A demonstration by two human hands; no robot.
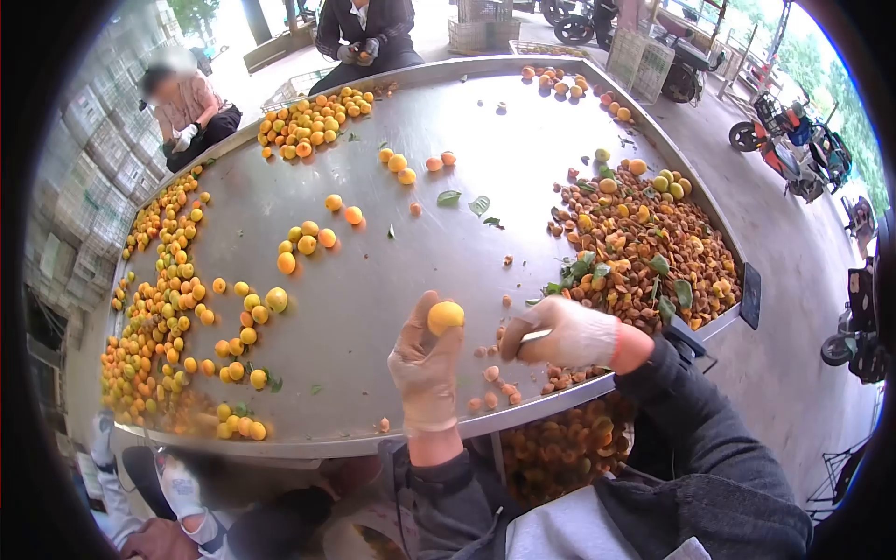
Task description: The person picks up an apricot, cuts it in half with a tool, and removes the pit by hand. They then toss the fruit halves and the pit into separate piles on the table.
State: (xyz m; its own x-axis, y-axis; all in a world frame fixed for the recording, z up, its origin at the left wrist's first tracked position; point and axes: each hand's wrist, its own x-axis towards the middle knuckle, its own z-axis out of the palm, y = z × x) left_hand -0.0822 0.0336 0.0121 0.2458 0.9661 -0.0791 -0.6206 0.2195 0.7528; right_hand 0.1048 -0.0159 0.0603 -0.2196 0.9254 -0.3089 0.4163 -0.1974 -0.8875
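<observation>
In a white work glove, my left hand [427,369] is closed around a yellow-orange apricot [446,318] above the near part of the metal table. My right hand [563,334], also gloved, grips a small knife [535,336] with a short pale length showing; the rest is hidden by the fingers. Several brown pits [492,373] lie on the table between and below my hands. Just beyond my right hand spreads a large heap of brown pits and apricot scraps [644,243], mixed with green leaves.
Whole apricots [168,317] are massed along the table's left side, with another cluster [313,121] at the far edge. A raised rim [523,412] borders the table. Below it sits a container of apricot halves [569,443]. Co-workers [367,42] sit around; one gloved hand [182,490] shows lower left.
</observation>
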